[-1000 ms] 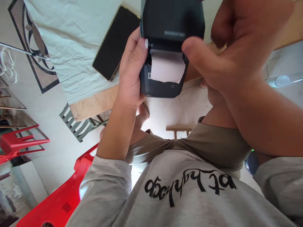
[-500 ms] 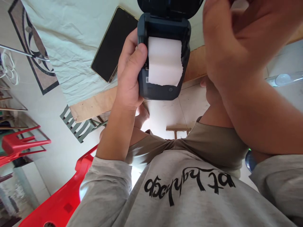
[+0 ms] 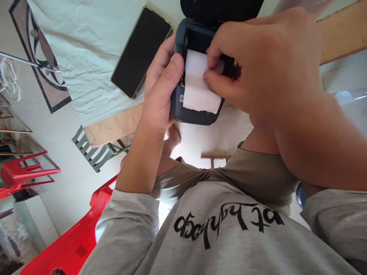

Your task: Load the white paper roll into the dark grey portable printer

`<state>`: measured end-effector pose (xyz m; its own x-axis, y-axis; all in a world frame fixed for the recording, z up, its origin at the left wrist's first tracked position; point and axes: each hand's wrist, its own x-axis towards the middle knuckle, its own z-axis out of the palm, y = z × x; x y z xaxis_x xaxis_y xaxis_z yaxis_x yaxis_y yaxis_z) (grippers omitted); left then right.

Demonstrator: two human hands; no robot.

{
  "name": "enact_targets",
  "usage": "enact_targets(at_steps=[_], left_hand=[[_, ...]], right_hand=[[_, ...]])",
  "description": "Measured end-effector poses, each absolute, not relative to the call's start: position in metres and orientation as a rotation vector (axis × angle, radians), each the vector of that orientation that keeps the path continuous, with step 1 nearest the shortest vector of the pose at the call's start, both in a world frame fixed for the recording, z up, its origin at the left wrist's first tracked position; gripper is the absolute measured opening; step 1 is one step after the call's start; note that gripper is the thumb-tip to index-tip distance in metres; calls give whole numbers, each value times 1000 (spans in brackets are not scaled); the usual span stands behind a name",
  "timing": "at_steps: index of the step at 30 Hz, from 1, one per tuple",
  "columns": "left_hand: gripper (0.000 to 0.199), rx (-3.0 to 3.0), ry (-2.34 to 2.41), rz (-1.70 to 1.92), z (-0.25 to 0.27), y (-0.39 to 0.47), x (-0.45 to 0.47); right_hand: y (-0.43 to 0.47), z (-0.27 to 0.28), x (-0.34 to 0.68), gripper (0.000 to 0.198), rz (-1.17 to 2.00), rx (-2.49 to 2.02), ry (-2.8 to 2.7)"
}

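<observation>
My left hand (image 3: 162,91) grips a small dark blue label printer (image 3: 183,110) from its left side, holding it in the air above my lap. Its lid is swung open at the top. A white paper roll (image 3: 196,89) sits in the open bay, with its torn end hanging over the front. My right hand (image 3: 258,65) reaches in from the right, thumb and fingers pinched on the roll inside the bay.
A black phone (image 3: 140,51) lies face up on a white cloth (image 3: 86,49) over a wooden table (image 3: 114,126). A red plastic chair (image 3: 71,240) is under me at the left, and another red chair (image 3: 20,175) stands farther left.
The printer's lid went from shut to swung open. My right hand lifted off it, then came down into the bay and pinched the paper roll. The printer shifted slightly right.
</observation>
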<state>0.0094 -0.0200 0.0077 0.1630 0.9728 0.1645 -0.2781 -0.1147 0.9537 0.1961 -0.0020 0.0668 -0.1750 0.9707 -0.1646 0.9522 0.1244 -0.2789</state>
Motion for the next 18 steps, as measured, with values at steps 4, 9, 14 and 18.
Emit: enact_targets(at_steps=[4,9,14,18], left_hand=[[36,1104,825,1279,6,-21,12],[31,1104,837,1221,7,-18,7],[32,1078,941,1228,10,-18,6],[23,1022,930,1291,7,-16,6]], right_hand=[[0,65,200,51,609,-1885,-2277],[3,53,208,44,703,-1623,-2129],[6,38,215,36,868,-1223,-1894],[11,32,213,48,867,-1121,-1762]])
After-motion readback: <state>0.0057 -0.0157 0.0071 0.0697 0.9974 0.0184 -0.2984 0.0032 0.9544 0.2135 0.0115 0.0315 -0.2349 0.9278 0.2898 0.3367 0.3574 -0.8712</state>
